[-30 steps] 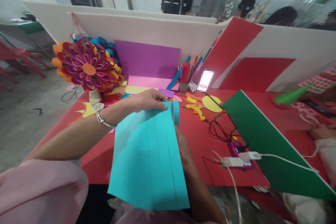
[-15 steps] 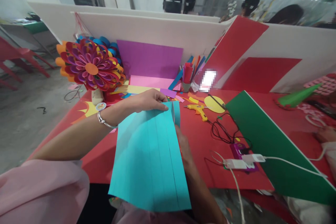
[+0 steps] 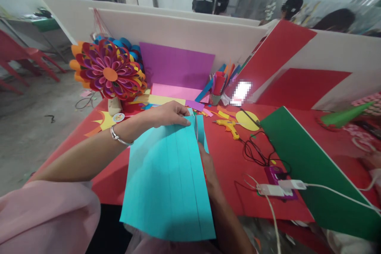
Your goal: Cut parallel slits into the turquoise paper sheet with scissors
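Observation:
A large turquoise sheet of paper [image 3: 162, 178], marked with long parallel lines, hangs in front of me above the table edge. My left hand [image 3: 174, 114] pinches its top edge near the right corner, thumb on the near side. Behind the right edge, my right hand [image 3: 208, 162] is closed on scissors [image 3: 196, 127]; their blades show at the top of the sheet, and a bit of red handle peeks out by the fingers. Right of the blades a narrow turquoise strip [image 3: 201, 127] stands apart from the sheet at the cut. Most of the right fingers are hidden by the paper.
On the red table [image 3: 223, 182] lie a yellow glue gun [image 3: 229, 127], paper scraps, a purple power strip [image 3: 279, 182] with white plugs and a green board [image 3: 315, 166]. A paper flower [image 3: 110, 73] stands back left. Another person's hand [image 3: 370, 160] is at far right.
The view has turned slightly left, so the background sits further right. A turquoise strip end now shows above the left fingertips; both hands keep their grip on paper and scissors.

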`<state>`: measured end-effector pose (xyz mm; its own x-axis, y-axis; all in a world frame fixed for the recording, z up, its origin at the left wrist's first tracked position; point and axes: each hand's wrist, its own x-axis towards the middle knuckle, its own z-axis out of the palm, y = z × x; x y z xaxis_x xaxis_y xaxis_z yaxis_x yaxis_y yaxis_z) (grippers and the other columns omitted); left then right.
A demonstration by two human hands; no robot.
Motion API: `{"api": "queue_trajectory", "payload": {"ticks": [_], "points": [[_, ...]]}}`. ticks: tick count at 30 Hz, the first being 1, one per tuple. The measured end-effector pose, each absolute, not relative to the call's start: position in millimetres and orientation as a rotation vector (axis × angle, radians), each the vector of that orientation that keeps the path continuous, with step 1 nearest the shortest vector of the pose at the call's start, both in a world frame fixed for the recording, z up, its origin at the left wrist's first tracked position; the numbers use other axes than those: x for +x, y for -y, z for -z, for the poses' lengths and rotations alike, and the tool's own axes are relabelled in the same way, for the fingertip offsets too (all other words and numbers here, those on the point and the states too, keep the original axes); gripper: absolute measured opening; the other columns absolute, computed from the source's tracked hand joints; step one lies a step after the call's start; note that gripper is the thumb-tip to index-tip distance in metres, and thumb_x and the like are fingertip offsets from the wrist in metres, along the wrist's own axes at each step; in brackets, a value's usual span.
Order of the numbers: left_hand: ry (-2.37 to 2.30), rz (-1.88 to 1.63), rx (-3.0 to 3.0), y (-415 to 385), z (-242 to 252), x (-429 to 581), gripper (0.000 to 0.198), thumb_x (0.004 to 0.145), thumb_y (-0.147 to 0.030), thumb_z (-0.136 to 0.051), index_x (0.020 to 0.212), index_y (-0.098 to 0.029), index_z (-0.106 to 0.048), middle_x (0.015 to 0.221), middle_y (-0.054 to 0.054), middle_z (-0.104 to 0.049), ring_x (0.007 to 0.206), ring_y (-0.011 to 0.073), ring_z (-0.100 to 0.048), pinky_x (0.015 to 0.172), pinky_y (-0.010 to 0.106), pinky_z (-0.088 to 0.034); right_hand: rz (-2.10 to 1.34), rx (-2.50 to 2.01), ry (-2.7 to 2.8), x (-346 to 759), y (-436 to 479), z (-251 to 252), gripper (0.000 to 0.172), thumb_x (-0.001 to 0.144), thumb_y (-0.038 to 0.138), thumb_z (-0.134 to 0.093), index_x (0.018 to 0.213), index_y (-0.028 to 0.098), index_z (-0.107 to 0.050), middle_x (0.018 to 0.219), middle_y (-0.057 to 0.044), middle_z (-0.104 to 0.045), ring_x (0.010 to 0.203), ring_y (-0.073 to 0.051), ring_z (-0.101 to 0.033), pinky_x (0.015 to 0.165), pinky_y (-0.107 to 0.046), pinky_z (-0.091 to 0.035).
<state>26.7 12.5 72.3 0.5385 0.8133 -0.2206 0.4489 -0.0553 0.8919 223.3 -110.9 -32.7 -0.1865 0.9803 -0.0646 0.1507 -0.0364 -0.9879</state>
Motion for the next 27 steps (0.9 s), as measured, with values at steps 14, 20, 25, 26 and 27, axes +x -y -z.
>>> {"api": "queue_trajectory", "payload": {"ticks": [14,20,25,26,27], "points": [[-1.077,-0.419,1.691,-6.2,-74.1,24.9,0.024,0.071,-0.038,-0.082,0.074,-0.018,-0.069,0.06,-0.004,-0.049,0.055,0.0107,-0.037,0.053,0.029,-0.024,-1.341,-1.251,1.389,222.0,116.0,32.0,0.033,0.095,0.038,-0.064,0.123,0.027,-0.078,0.107,-0.002,-0.082,0.094,-0.025,-0.075,0.078,-0.03,-0.06],[-1.087,-0.412,1.697,-4.0,-76.4,27.8,0.025,0.07,-0.038,-0.082,0.072,-0.018,-0.068,0.06,-0.005,-0.048,0.055,0.0104,-0.036,0.054,0.029,-0.023,-1.307,-1.26,1.41,223.2,114.5,36.9,0.036,0.092,0.034,-0.068,0.126,0.028,-0.078,0.109,-0.003,-0.083,0.091,-0.026,-0.076,0.073,-0.029,-0.059],[-1.081,-0.408,1.685,-4.4,-75.4,28.2,0.025,0.07,-0.039,-0.082,0.074,-0.018,-0.069,0.062,-0.004,-0.05,0.055,0.0109,-0.038,0.054,0.029,-0.025,-1.344,-1.268,1.371,223.7,115.5,36.8,0.035,0.095,0.038,-0.064,0.126,0.028,-0.078,0.105,-0.002,-0.083,0.093,-0.026,-0.076,0.078,-0.03,-0.059],[-1.083,-0.408,1.688,-4.4,-75.4,28.3,0.024,0.07,-0.038,-0.082,0.074,-0.018,-0.069,0.061,-0.004,-0.05,0.055,0.0109,-0.038,0.054,0.029,-0.025,-1.341,-1.271,1.374,223.8,115.7,36.8,0.035,0.094,0.038,-0.065,0.125,0.027,-0.078,0.105,-0.002,-0.083,0.094,-0.025,-0.076,0.079,-0.029,-0.059],[-1.086,-0.409,1.693,-4.3,-75.5,28.4,0.024,0.07,-0.038,-0.082,0.072,-0.018,-0.069,0.061,-0.004,-0.049,0.055,0.0107,-0.037,0.054,0.029,-0.024,-1.336,-1.276,1.382,223.9,115.7,36.8,0.035,0.093,0.036,-0.066,0.124,0.027,-0.078,0.104,-0.002,-0.082,0.094,-0.025,-0.076,0.078,-0.029,-0.059]]}}
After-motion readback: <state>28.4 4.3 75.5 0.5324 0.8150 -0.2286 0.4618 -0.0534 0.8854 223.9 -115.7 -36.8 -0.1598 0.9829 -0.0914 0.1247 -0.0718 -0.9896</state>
